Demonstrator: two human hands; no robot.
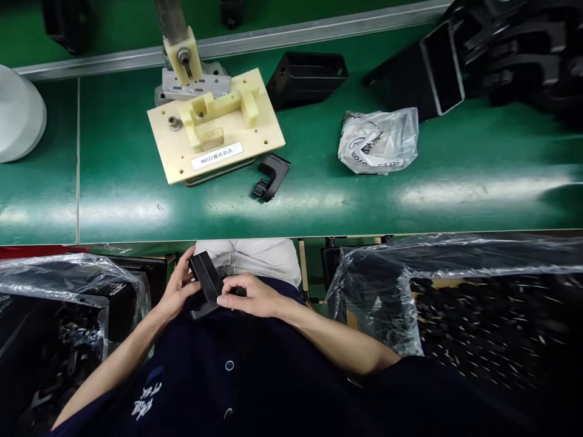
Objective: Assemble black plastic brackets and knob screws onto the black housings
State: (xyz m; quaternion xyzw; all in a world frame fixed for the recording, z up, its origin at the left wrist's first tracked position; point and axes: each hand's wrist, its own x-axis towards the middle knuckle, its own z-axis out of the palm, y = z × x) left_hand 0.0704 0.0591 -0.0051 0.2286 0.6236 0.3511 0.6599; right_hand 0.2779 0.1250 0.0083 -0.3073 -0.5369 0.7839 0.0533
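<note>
A black plastic part is held over my lap, below the table's front edge. My left hand grips its upper left side, fingers curled round it. At its lower right, my right hand is closed with thumb and fingers against the part; a small dark piece shows under the fingers, too hidden to make out. On the green table lies a small black curved part, just in front of a cream fixture plate with a white label.
A clear bag of small pieces and a black hollow housing lie on the table. More black parts are piled back right. A white container stands left. Plastic-lined bins flank my lap.
</note>
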